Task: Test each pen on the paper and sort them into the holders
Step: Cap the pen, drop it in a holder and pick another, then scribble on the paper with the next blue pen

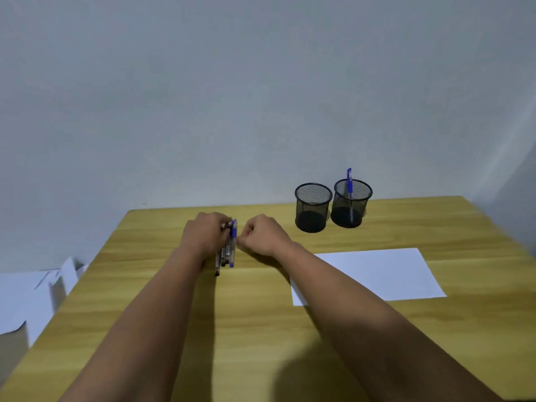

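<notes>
My left hand (pixel 207 235) is closed around a bundle of pens (pixel 226 255), clear barrels with blue and dark caps, held just above the wooden table (pixel 261 329). My right hand (pixel 262 236) sits right beside the bundle, fingers curled and pinching at the blue-capped pen (pixel 233 232) on its right side. A white sheet of paper (pixel 374 274) lies flat to the right. Two black mesh holders stand at the back: the left holder (pixel 312 208) looks empty, the right holder (pixel 351 204) has one blue-capped pen (pixel 349 184) upright in it.
A plain grey wall stands right behind the table's far edge. White papers or boxes (pixel 32 297) lie lower down past the table's left edge. My forearms cross the near part of the table.
</notes>
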Tool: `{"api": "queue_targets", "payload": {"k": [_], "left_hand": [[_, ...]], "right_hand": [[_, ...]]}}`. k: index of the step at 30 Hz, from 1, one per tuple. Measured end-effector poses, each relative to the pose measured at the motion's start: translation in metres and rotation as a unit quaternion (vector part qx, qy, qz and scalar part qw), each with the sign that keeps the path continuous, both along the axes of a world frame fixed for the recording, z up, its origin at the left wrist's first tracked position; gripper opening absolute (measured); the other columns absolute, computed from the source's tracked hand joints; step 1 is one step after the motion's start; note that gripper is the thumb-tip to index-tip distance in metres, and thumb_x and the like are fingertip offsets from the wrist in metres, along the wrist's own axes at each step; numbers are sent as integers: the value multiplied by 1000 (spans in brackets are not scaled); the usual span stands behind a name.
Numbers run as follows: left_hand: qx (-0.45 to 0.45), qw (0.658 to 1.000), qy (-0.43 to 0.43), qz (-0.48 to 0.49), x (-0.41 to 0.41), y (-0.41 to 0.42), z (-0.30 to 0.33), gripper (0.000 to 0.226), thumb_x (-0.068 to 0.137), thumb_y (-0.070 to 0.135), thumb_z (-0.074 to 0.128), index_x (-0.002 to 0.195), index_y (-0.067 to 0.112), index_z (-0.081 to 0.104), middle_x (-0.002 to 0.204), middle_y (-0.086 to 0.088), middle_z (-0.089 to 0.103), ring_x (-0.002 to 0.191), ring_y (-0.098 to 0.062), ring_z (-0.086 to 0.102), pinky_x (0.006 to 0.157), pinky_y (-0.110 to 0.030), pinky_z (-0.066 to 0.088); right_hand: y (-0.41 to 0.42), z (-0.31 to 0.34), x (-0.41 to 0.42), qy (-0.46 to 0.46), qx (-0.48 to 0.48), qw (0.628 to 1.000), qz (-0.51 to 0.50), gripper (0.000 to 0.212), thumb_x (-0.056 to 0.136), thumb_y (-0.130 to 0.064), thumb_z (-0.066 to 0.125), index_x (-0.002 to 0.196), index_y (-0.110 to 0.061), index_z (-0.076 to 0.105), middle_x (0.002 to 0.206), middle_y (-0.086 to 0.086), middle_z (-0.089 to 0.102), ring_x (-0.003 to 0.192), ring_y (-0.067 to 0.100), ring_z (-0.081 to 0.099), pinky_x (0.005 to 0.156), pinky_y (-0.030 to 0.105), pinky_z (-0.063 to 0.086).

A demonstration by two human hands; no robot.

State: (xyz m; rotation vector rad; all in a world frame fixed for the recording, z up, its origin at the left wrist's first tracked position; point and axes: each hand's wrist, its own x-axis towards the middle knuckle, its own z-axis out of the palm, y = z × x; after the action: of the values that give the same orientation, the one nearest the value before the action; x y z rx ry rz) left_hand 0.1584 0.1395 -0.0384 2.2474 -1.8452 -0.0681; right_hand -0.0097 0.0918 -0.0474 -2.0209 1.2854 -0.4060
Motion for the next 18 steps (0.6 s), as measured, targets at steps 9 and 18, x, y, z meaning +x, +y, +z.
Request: {"api": "queue_targets", "payload": {"k": [9, 18], "left_hand": [[-18, 999, 44, -4, 22, 3, -25, 32, 95, 34, 59, 124, 40, 69, 137, 14, 63, 123, -20, 59, 95, -46, 48], [-29, 999, -1, 23, 7, 10, -8, 44, 96, 30, 56, 140, 29, 56, 146, 6, 54, 128, -28, 51, 99, -49, 42]], "right_hand": [[0, 9, 20, 143, -11, 990, -5, 24, 85, -34, 74, 87, -15, 61, 92, 4, 68, 93, 32, 68, 70, 33, 48], [-1, 26, -17, 101, 5, 994, -45, 29, 92, -36, 74, 84, -11, 62, 86, 8, 73, 82, 33, 69, 69, 40, 57]]}}
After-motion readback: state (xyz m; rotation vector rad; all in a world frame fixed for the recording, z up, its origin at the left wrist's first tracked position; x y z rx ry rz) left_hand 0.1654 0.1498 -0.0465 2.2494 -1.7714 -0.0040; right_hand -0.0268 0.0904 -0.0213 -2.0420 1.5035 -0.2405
